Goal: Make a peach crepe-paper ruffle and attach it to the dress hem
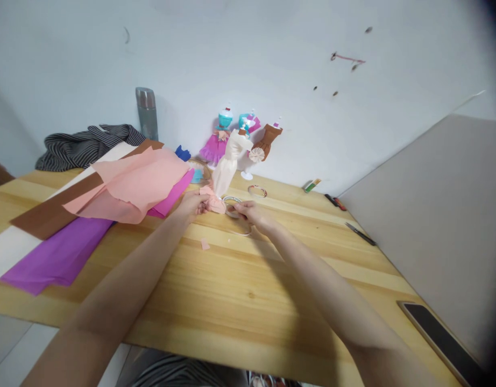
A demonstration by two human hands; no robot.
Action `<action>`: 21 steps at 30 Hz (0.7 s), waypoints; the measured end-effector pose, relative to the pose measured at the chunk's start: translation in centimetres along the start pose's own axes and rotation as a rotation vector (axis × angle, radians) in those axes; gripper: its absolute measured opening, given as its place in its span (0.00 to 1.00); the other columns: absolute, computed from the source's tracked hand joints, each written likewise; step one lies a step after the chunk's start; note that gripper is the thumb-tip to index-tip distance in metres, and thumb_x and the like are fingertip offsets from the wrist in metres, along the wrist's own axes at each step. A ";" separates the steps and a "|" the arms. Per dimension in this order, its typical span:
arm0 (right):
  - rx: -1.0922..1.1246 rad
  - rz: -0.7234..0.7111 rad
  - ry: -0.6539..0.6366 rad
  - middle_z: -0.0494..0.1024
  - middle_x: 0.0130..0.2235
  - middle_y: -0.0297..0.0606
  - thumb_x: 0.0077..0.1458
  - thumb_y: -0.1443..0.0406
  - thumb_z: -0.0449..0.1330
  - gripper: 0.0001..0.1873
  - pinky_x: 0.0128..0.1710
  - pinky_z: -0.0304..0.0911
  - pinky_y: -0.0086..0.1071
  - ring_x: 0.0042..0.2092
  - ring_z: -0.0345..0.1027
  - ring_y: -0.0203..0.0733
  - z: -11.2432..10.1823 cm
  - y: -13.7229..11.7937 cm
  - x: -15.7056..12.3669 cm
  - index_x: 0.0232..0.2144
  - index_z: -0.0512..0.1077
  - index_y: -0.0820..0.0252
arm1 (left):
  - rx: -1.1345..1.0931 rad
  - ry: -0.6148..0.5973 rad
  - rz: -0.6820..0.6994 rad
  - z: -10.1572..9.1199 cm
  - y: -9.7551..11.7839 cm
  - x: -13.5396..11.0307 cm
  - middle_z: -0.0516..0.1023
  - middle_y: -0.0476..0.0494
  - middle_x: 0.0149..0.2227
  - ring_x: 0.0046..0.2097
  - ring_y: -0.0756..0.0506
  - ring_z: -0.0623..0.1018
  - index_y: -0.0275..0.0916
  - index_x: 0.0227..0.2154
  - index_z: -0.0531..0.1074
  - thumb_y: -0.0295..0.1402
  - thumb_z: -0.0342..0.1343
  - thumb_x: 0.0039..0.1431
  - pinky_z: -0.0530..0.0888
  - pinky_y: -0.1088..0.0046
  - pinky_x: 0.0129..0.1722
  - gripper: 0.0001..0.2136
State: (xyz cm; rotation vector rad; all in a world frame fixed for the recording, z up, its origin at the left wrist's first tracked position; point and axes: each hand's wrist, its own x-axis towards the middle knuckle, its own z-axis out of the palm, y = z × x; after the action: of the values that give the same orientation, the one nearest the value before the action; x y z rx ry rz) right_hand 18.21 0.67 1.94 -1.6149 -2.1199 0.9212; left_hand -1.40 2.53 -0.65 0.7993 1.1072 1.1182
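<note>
My left hand (pixel 196 204) pinches a gathered piece of peach crepe paper (pixel 214 201) above the table. Close by on the right, my right hand (pixel 250 210) is closed on the edge of a roll of tape (pixel 232 200), which nearly touches the peach paper. Just behind both hands stands a small dress form in a cream paper dress (pixel 227 161), with a cream rosette (pixel 256 155) at its side. A small peach scrap (pixel 205 244) lies on the table in front of my hands.
More small dress forms stand at the wall, one in a brown dress (pixel 268 141). Crepe paper sheets (pixel 139 183) are piled at left, near a bottle (pixel 147 114) and striped cloth (pixel 90 145). Another tape roll (pixel 257 191), a cutter knife (pixel 361 234) and a phone (pixel 441 338) lie rightward.
</note>
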 end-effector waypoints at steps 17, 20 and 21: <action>-0.619 -0.086 0.131 0.77 0.36 0.49 0.61 0.59 0.44 0.20 0.34 0.56 0.31 0.36 0.70 0.44 0.3 -2.4 -1.5 0.36 0.73 0.64 | 0.015 -0.011 0.016 0.0 0.1 -0.3 0.71 0.50 0.16 0.15 0.55 0.69 0.33 0.28 0.71 0.23 0.57 0.51 0.62 0.82 0.16 0.01; -0.818 -0.115 0.138 0.77 0.40 0.55 0.62 0.61 0.44 0.19 0.35 0.59 0.33 0.38 0.72 0.49 0.6 -3.3 -1.8 0.40 0.71 0.66 | 0.014 -0.011 0.020 0.0 0.1 -0.5 0.70 0.50 0.15 0.16 0.55 0.69 0.34 0.27 0.70 0.24 0.58 0.50 0.62 0.82 0.16 0.02; -0.862 -0.125 0.133 0.76 0.40 0.56 0.62 0.62 0.44 0.19 0.35 0.60 0.34 0.39 0.72 0.50 0.8 -3.5 -1.8 0.41 0.71 0.67 | 0.013 -0.010 0.021 0.0 0.1 -0.5 0.70 0.50 0.15 0.16 0.55 0.69 0.34 0.27 0.70 0.24 0.58 0.50 0.62 0.82 0.16 0.02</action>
State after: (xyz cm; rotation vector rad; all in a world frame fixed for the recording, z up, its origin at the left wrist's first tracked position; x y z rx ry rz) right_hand 15.71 -1.82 3.95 -1.7673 -2.6461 -0.2050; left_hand -1.41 2.11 -0.40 0.8281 1.1008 1.1239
